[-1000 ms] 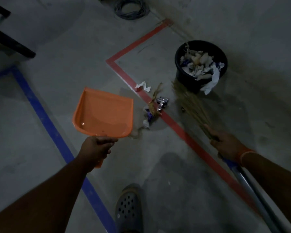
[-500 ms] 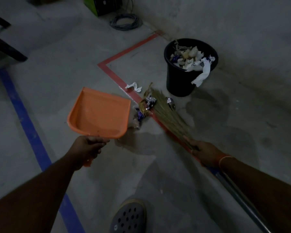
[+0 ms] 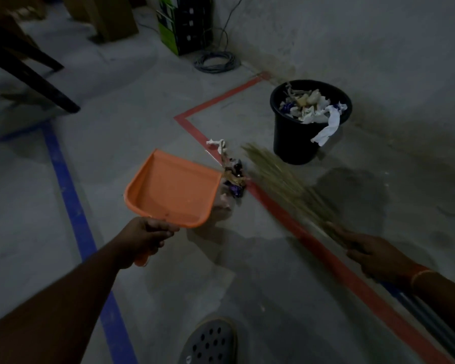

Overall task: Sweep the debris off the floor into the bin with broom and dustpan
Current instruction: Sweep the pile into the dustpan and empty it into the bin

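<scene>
Currently the step in hand is driving the debris (image 3: pixel 231 177) into the dustpan (image 3: pixel 172 191). Keep the open lip flat on the floor (image 3: pixel 142 101) and use short strokes toward it, or scraps may slip underneath. Left hand (image 3: pixel 147 236) is extended forward, fingers curled round the dustpan handle. Debris lies on the red tape (image 3: pixel 313 248), touching the pan's right edge; one white scrap (image 3: pixel 217 143) sits just beyond. Broom (image 3: pixel 286 182) bristles, blurred, angle down beside the pile. Right hand (image 3: pixel 373 254) appears to grip the broom's neck. Bin (image 3: pixel 294 145), already heaped, stands near the far wall.
</scene>
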The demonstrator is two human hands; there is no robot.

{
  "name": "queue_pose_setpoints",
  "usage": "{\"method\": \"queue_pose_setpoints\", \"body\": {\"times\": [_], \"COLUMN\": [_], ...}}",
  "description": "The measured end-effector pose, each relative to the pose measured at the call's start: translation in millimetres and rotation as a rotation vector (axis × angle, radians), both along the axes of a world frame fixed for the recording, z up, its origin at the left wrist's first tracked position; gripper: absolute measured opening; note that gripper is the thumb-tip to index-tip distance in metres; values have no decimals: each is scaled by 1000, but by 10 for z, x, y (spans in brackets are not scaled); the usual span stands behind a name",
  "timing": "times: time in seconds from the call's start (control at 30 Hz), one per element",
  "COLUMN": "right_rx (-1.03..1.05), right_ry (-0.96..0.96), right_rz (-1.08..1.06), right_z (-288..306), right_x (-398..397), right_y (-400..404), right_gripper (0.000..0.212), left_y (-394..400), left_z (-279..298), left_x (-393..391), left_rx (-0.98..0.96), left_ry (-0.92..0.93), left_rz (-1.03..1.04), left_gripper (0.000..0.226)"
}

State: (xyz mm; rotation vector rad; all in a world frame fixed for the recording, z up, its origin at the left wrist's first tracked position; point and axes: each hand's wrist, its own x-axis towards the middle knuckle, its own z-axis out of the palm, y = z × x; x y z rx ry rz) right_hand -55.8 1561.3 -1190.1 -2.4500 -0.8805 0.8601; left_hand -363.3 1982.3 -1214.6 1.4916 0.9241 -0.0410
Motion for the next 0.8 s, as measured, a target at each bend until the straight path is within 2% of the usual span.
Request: {"method": "queue_pose_setpoints", "body": {"times": [0.23, 0.37, 0.6, 0.7, 0.8], "right_rx": [23, 49, -109, -110, -172], "right_ry": [-90, -11, -68, -107, -133], "right_rz": [-116, -212, 44, 83, 177], "right_z": [-244, -358, -424, -390, -470], "right_x": [177, 185, 266, 211, 193], "right_y": [114, 330, 625, 712, 737], "right_gripper": [50, 50, 66, 62, 48], "left_y": [119, 171, 88, 54, 62], "left_z": [-119, -109, -217, -303, -374], "left_x": [-589, -838, -1004, -1081, -1081], "left_rx": [-39, -71, -181, -241, -246], "left_ry": [61, 93, 266, 343, 370], "left_rz": [57, 54, -125, -188, -251], "left_gripper": [24, 21, 22, 19, 18]}}
